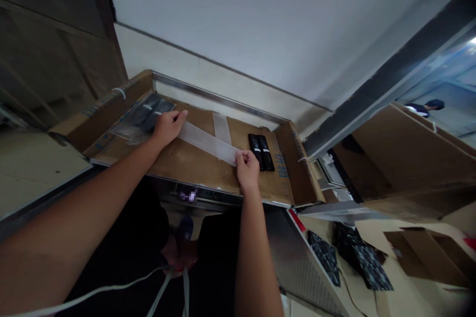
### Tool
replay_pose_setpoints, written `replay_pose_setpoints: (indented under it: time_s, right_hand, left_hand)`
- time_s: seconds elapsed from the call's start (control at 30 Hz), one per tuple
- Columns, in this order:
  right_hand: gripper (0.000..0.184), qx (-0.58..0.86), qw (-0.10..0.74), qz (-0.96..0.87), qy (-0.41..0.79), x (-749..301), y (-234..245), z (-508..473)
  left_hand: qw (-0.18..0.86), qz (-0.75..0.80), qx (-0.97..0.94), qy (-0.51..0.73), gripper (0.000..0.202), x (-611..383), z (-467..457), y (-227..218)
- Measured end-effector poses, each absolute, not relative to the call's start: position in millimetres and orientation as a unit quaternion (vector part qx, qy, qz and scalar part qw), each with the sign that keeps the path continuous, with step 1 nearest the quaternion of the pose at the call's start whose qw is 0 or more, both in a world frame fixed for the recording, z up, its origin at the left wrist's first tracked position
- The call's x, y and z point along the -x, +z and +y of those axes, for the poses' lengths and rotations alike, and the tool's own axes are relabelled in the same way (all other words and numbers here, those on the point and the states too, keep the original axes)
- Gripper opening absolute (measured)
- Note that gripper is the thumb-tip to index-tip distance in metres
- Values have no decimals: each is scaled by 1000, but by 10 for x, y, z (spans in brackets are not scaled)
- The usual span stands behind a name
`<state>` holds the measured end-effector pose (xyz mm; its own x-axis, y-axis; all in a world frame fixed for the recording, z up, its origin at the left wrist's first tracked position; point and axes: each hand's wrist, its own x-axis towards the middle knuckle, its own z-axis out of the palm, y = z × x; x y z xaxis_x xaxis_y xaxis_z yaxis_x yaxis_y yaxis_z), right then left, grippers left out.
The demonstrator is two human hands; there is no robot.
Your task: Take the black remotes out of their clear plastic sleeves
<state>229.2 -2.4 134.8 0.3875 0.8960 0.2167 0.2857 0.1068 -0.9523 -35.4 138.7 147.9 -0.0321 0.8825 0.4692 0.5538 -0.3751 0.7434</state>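
A narrow, translucent white plastic strip (pixel 208 143) stretches between my two hands above the cardboard-covered worktop (pixel 186 168). My left hand (pixel 169 130) pinches its far left end, close to some clear plastic packets (pixel 139 116) with dark contents. Its lower right end is pinched by my right hand (pixel 247 168). Under it, a second translucent strip (pixel 222 128) lies across the cardboard. Just right of my right hand, two slim black items (pixel 261 152) with white bands lie side by side; I cannot make out their kind.
Cardboard walls flank the worktop at left (pixel 107 104) and right (pixel 297 168). A large cardboard box (pixel 412 153) stands at the right. Below it are dark patterned pieces (pixel 364 257) and an open carton (pixel 431 252). A person (pixel 426 108) is in the right background.
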Motion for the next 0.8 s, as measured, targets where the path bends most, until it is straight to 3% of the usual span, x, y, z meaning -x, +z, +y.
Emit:
replay_pose_setpoints:
  time_s: [0.8]
  right_hand:
    - [25,620,562,-489,247,-2315,1299,-12]
  left_hand:
    - [161,540,-677,473,53,368,1422,1435]
